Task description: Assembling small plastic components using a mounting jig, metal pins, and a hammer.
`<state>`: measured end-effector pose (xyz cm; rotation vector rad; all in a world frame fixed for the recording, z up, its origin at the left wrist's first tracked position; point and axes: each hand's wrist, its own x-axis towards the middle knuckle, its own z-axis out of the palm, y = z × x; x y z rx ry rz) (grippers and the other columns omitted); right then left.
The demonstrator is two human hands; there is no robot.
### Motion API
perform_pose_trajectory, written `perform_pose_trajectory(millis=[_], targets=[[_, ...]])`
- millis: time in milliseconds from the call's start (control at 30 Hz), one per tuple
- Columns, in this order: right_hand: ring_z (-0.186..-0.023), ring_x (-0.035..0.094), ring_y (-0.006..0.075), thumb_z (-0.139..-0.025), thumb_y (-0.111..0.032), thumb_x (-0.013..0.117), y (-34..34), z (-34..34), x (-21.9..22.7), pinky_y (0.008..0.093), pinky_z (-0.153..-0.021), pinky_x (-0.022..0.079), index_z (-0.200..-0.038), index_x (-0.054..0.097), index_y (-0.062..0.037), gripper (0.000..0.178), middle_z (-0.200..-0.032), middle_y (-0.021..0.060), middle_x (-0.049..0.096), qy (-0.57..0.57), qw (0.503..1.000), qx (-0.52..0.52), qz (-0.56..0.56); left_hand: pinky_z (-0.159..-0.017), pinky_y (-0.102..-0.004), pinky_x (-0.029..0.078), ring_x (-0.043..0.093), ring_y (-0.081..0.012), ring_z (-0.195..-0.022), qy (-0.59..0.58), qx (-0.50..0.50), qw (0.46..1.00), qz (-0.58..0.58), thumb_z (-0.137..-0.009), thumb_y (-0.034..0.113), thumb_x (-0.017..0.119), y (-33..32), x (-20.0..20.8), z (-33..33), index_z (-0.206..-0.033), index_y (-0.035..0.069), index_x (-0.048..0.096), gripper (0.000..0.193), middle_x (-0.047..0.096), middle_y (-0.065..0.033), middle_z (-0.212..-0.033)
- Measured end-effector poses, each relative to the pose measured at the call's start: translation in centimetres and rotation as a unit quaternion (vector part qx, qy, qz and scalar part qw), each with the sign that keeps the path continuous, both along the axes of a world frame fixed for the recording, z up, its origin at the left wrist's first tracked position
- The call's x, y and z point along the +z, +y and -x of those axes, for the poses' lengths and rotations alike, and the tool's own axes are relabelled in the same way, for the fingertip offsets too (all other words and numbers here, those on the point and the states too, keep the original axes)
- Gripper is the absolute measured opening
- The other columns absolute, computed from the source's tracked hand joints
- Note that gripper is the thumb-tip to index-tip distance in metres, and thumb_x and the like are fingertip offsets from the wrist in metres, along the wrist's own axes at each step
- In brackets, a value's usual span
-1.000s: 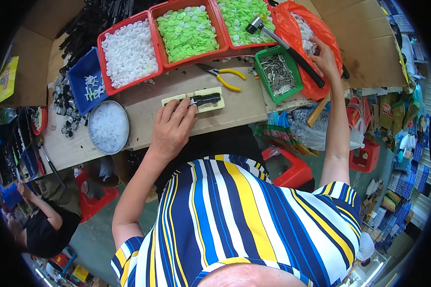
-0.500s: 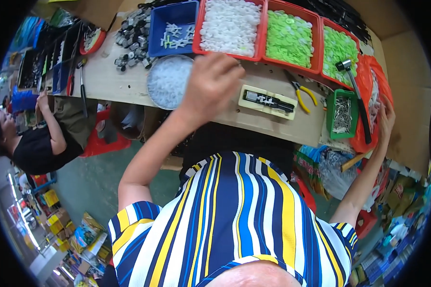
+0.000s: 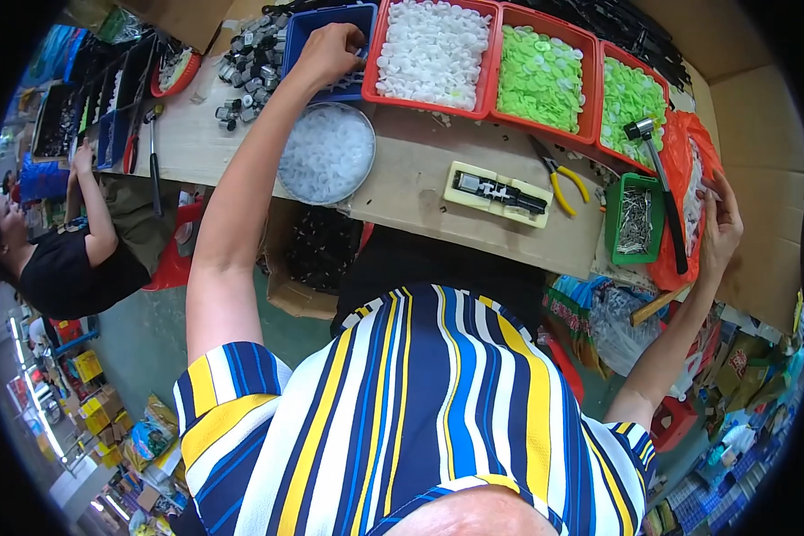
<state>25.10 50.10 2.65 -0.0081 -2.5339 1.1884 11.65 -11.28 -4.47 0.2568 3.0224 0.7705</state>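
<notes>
My left hand (image 3: 330,54) is in the blue bin (image 3: 291,36), fingers curled down among small grey-white parts (image 3: 347,82). Its fingertips are hidden, and I cannot make out what they hold. At the far right of the table, my right hand (image 3: 722,219) has its fingers apart at the edge of the red plastic bag (image 3: 679,143), which contains pale pieces. Between the hands, a cream block (image 3: 531,218) lies on the table with a black and silver assembly (image 3: 500,191) set in it. Neither hand touches it.
Red bins hold white caps (image 3: 433,54) and green discs (image 3: 540,76). Nearer are a round tray of translucent pieces (image 3: 326,152), yellow-handled pliers (image 3: 570,186), a green box of metal pins (image 3: 635,219) and a hammer (image 3: 674,214). A co-worker (image 3: 62,259) sits at left.
My left hand has moved from above the table, before the white caps, leftward and away from me into the blue bin. My right hand has shifted slightly at the red bag.
</notes>
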Motion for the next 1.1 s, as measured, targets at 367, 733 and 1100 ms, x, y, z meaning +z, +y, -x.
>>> perform_pose_trajectory(millis=[367, 733, 1100], targets=[[-0.097, 0.063, 0.013, -0.09, 0.007, 0.063, -13.6, -3.2, 0.1, 0.0258, -0.085, 0.052, -0.122, 0.062, 0.0017, 0.032, -0.11, 0.0067, 0.06, -0.013, 0.989, 0.119, 0.085, -0.066, -0.0209, 0.05, 0.063, -0.0075, -0.072, 0.009, 0.04, 0.98, -0.195, -0.088, 0.008, 0.07, -0.3, 4.4, -5.0, -0.103, -0.002, 0.07, 0.019, 0.068, -0.0029, -0.082], [-0.084, 0.063, 0.0163, -0.077, 0.006, 0.069, -19.9, -5.3, -1.7, 0.0286, -0.078, 0.049, -0.112, 0.066, 0.0016, 0.036, -0.09, 0.0084, 0.065, -0.072, 0.98, 0.183, -0.017, -0.066, -0.0272, 0.049, 0.064, -0.0162, -0.072, 0.111, 0.08, 0.974, -0.181, -0.08, 0.007, 0.074, -0.5, 3.7, -16.0, -0.092, 0.0, 0.075, 0.014, 0.069, -0.0092, -0.083], [-0.085, 0.063, 0.0159, -0.079, 0.004, 0.071, -21.4, -5.9, -0.3, 0.0285, -0.076, 0.048, -0.109, 0.068, -0.0003, 0.03, -0.092, 0.0075, 0.067, -0.025, 0.987, 0.155, 0.012, -0.07, -0.0331, 0.051, 0.065, -0.0236, -0.076, 0.175, 0.097, 0.971, -0.131, -0.078, 0.007, 0.075, -0.1, 3.9, -17.0, -0.088, 0.001, 0.074, 0.012, 0.072, -0.0112, -0.085]])
